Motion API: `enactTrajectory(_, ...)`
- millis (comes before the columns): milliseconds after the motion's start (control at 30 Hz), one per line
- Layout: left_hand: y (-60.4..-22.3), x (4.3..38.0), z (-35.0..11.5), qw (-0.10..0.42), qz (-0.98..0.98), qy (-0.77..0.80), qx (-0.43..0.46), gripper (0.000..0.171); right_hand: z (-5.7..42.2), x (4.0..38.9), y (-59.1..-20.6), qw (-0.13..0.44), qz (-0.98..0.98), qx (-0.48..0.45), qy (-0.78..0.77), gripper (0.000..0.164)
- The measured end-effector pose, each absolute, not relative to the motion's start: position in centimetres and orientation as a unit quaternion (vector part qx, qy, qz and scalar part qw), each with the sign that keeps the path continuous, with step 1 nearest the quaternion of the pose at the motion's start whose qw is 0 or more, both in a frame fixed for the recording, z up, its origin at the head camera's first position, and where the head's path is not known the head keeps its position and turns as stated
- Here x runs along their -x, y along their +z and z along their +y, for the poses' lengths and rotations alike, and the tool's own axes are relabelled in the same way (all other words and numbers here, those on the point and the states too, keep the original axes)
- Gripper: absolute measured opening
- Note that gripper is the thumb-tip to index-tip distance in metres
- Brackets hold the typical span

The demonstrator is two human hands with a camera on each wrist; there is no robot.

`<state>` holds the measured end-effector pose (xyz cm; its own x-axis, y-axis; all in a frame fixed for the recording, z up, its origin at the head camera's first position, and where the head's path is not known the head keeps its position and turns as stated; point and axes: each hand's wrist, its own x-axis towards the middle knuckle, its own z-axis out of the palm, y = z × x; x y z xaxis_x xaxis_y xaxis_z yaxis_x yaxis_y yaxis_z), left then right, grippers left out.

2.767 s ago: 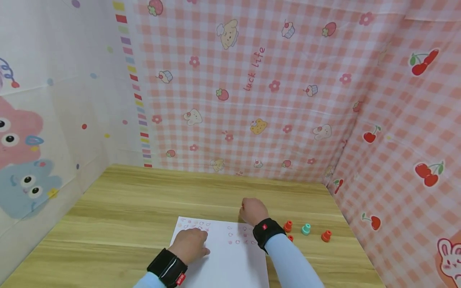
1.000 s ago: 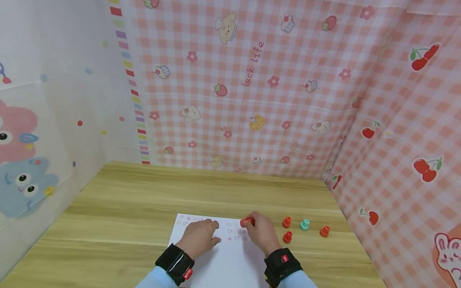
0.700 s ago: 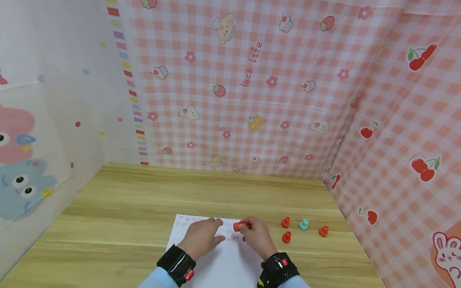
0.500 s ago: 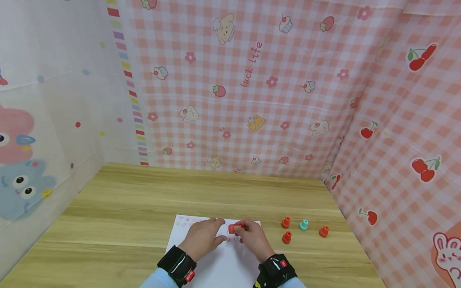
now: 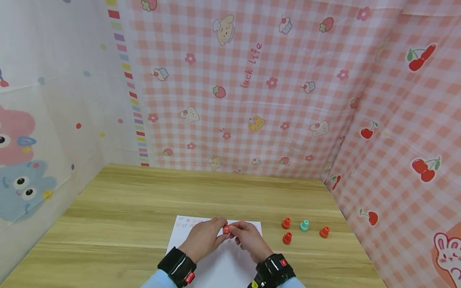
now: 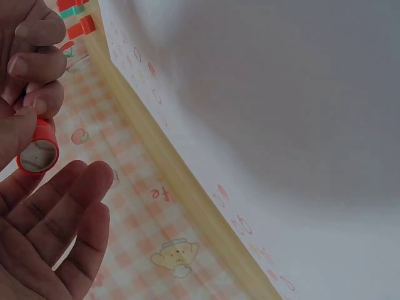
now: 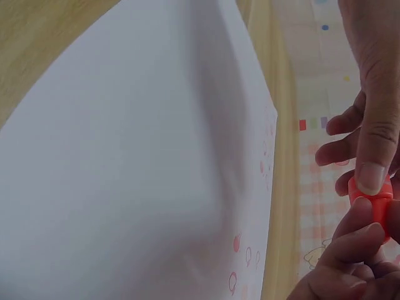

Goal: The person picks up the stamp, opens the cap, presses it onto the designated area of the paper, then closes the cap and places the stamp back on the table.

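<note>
In the head view a small red stamp (image 5: 226, 229) is held in the air over a white sheet of paper (image 5: 230, 260). My right hand (image 5: 250, 240) grips its handle end with curled fingers. Thumb and index finger of my left hand (image 5: 203, 239) pinch the stamp's wide end; the thumb lies on the red stamp (image 7: 370, 190) in the right wrist view. The left hand's other fingers (image 6: 94, 181) are extended. A pale round face with faint lines shows on the stamp (image 6: 37, 156) in the left wrist view. Small reddish prints mark the paper's far edge.
Right of the paper stand three red stamps (image 5: 286, 223) and a teal stamp (image 5: 304, 225) on the wooden table (image 5: 144, 192). A pink checked cloth (image 5: 230, 100) hangs behind and to the right; a pale printed cloth (image 5: 83, 100) hangs at the left.
My right hand first reached beyond the paper's far edge, then brought the red stamp leftward to my left hand. The left thumb and index finger now meet the stamp.
</note>
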<state>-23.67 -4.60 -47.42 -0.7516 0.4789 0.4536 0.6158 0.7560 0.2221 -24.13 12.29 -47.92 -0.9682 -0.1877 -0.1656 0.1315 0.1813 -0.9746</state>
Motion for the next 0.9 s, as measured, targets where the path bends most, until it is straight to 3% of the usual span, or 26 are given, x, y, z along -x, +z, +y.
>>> enactTrajectory(900,-46.5,23.9,-4.9,0.086,-0.875,-0.328,0.345,0.015,13.9,24.3,-48.1,0.263,0.610,0.064,-0.745,0.018)
